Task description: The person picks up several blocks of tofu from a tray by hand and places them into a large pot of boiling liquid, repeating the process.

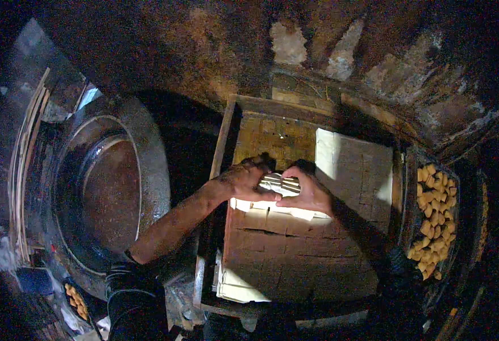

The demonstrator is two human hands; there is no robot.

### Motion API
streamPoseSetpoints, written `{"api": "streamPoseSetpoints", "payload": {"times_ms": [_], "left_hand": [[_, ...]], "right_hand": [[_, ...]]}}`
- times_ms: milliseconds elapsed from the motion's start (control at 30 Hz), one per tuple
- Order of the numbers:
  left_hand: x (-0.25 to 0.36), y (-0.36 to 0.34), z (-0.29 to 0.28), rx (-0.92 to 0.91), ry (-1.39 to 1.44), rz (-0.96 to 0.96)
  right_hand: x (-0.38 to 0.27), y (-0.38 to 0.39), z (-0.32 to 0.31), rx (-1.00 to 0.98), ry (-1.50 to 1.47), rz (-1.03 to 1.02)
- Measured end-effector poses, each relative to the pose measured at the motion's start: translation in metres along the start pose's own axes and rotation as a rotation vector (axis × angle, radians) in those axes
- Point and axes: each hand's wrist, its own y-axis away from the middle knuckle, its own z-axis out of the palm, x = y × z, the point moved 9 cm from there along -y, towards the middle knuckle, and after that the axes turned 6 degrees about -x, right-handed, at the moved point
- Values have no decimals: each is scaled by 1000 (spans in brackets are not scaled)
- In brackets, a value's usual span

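Note:
In the head view a wooden-framed tray [229, 125] holds a pale slab [295, 256] scored into squares, with a bare woven-looking yellowish base showing at the upper left. My left hand [246, 184] and my right hand [309, 196] are curled around a cluster of white cut pieces [279, 184] at the middle of the tray, thumbs nearly meeting at the front. Sunlight falls brightly on these pieces. My left hand's fingertips are in shadow.
A large round vessel [154, 148] with dark brown contents stands left, long wooden strips [25, 170] beyond it. Right of the tray lies a container of golden-brown chunks [434, 216]; similar pieces [76, 301] show at the lower left. A stained dark wall [352, 45] stands behind.

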Motion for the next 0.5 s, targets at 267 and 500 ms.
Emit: {"api": "streamPoseSetpoints", "payload": {"times_ms": [267, 500], "left_hand": [[-3, 0, 3, -93, 95, -38], [17, 6, -10, -23, -42, 23]], "right_hand": [[-14, -2, -1, -69, -232, 93], [-8, -4, 17, -355, -309, 189]]}}
